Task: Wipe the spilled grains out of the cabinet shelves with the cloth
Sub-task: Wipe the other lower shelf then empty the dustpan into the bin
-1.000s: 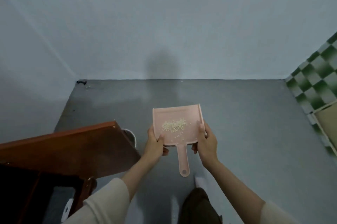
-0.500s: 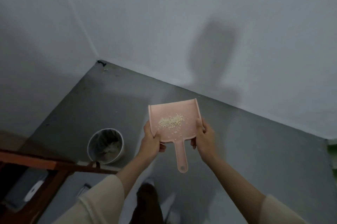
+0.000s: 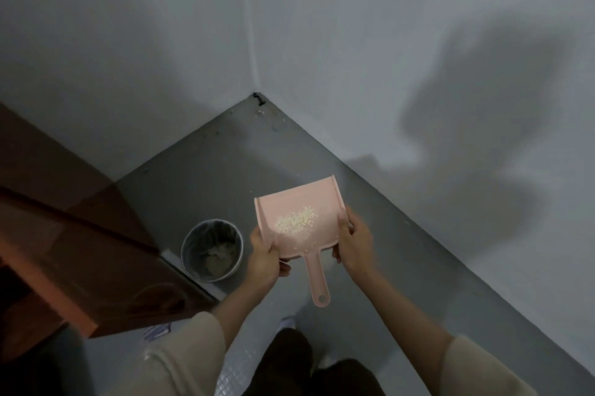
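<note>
Both hands hold a pink dustpan [image 3: 289, 202] just right of the frame's centre, one on each side wall. The left hand [image 3: 265, 262] curls round the left rear corner, and the right hand [image 3: 354, 244] grips the right edge with its thumb along the wall. The handle points back toward the person and nobody holds it. A small heap of pale grains [image 3: 295, 221] lies in the middle of the pan, with a few loose ones trailing toward the handle.

Over the last second the view has swung left and down. The grey bin [image 3: 212, 221], barely showing behind the cabinet a second ago, now stands in full view just left of the left hand, on the grey floor [image 3: 209, 154]. The brown wooden cabinet [image 3: 80, 250] fills the left edge of the frame. The pan has stayed roughly level and the heap looks unchanged, so nothing seems to have spilled on the way.

This looks like the disposal step: the grains are out of the shelves and the pan is nearly at the bin, though not yet over its mouth. Carrying it a little further left and tipping the open front edge down should finish this load. The cloth is not in view, and whether grains remain on the shelves cannot be told from here.
</note>
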A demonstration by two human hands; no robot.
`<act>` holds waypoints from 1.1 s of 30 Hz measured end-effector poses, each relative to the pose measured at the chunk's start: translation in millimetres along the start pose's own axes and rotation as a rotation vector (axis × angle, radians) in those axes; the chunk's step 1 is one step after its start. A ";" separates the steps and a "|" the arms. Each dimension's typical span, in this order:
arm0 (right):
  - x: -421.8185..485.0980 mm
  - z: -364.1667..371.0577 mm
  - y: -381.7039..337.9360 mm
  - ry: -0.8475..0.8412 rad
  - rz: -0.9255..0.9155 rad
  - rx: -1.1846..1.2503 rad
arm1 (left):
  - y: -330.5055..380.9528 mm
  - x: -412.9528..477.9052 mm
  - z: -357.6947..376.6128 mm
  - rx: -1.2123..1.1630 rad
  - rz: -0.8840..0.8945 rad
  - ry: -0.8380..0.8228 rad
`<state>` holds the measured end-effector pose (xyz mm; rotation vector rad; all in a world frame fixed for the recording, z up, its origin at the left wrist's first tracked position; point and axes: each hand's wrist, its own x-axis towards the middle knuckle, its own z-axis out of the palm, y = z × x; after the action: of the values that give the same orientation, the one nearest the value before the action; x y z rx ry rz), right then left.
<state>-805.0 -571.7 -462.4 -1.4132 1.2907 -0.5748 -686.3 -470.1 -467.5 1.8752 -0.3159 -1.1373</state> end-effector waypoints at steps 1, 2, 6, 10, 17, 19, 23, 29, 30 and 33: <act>11.1 4.1 -1.0 -0.034 -0.004 -0.010 | 3.9 4.8 0.1 -0.019 -0.020 0.029; 19.9 7.1 -1.8 -0.056 0.009 -0.013 | 6.5 8.6 -0.7 -0.040 -0.031 0.050; 55.2 28.9 -4.8 -0.197 0.044 -0.003 | 15.1 22.4 -8.3 -0.119 -0.069 0.151; 89.0 54.5 -10.6 -0.368 0.058 -0.053 | 17.6 33.8 -12.0 -0.224 -0.146 0.269; 144.9 116.8 9.7 -0.590 0.038 -0.161 | -9.8 81.8 -15.5 -0.447 -0.247 0.500; 154.3 135.0 23.9 -0.628 0.031 -0.199 | -27.8 98.2 -16.2 -0.501 -0.281 0.534; 171.2 173.6 63.8 -0.693 0.010 -0.251 | -73.5 135.2 -16.4 -0.602 -0.349 0.631; 176.2 222.0 150.0 -0.747 0.024 -0.280 | -157.3 174.6 -16.3 -0.762 -0.427 0.724; 177.0 228.0 161.5 -0.752 0.016 -0.312 | -169.1 178.4 -14.8 -0.792 -0.440 0.735; 180.8 246.7 187.5 -0.791 -0.008 -0.352 | -195.4 188.4 -15.0 -0.884 -0.462 0.754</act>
<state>-608.1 -609.0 -760.0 -1.6878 0.7534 0.2295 -613.8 -464.3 -729.5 1.4221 0.9381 -0.5848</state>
